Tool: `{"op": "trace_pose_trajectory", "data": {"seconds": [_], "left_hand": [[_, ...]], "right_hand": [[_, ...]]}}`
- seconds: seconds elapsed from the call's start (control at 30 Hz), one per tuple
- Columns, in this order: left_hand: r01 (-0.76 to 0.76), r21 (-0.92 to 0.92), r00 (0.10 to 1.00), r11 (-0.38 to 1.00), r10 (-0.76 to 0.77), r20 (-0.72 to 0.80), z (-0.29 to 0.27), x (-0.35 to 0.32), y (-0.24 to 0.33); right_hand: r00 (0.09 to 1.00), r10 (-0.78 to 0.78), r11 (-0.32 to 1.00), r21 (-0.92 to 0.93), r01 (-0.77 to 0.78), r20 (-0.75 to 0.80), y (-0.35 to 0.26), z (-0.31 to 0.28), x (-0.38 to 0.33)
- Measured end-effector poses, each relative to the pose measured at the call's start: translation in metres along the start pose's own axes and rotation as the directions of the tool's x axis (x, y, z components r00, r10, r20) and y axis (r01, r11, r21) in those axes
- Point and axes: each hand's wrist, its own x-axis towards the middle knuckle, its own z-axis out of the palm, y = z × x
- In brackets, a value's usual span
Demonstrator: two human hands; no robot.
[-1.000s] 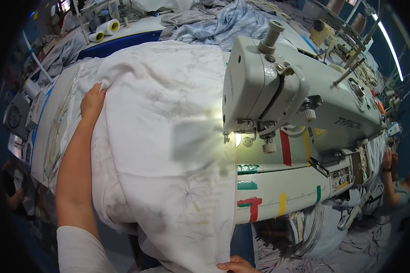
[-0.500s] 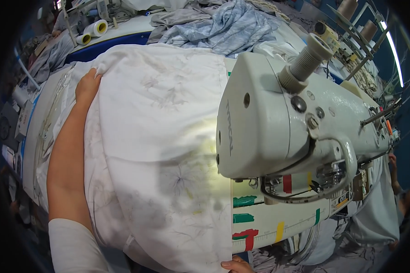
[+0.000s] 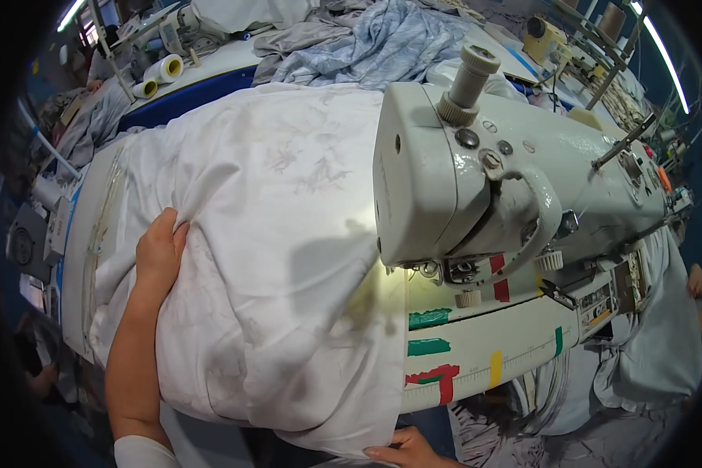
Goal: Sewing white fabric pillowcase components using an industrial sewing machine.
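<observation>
A large white cloth (image 3: 288,203) with faint grey floral print spreads over the sewing machine's bed, its right edge running beneath the head of the white sewing machine (image 3: 425,179). On the cloth's left part, my left hand (image 3: 161,253) is closed on a gathered fold, and creases run out from it. Low in the view, my right hand (image 3: 409,451) pinches the cloth's near right corner between thumb and fingers. A lamp glow lights the cloth beside the machine's needle area, where the needle itself is hidden.
Green, red and yellow tape marks (image 3: 444,382) lie along the ruled machine bed. Blue-grey crumpled fabric (image 3: 382,43) is heaped on the table behind, with thread cones (image 3: 164,69) at the back left. Grey cloth (image 3: 651,335) hangs at the right, near another person's hand (image 3: 695,281).
My left hand has come nearer and slightly right, drawing the cloth into folds. The smooth cloth is now wrinkled. My right hand stays at the near corner. The view has shifted a little.
</observation>
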Motion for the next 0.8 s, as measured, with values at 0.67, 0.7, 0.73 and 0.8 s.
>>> {"op": "trace_pose_trajectory", "data": {"seconds": [0.67, 0.7, 0.73, 0.8], "left_hand": [[0.114, 0.263, 0.955, 0.958, -0.179, 0.237, -0.058, -0.106, 0.022], [0.139, 0.052, 0.980, 0.989, -0.144, 0.134, -0.058, -0.123, 0.015], [0.193, -0.155, 0.978, 0.969, -0.178, 0.106, -0.050, -0.143, 0.012], [0.105, -0.152, 0.994, 0.983, -0.108, -0.011, -0.031, -0.145, -0.003]], "right_hand": [[0.969, -0.248, 0.948, -0.204, 0.243, 0.001, 0.045, 0.014, 0.005], [0.978, -0.205, 0.956, -0.210, 0.207, 0.029, 0.041, 0.018, 0.003], [0.986, -0.154, 0.960, -0.226, 0.163, 0.057, 0.033, 0.020, -0.002], [0.981, -0.168, 0.969, -0.165, 0.182, 0.094, 0.003, 0.020, -0.025]]}}
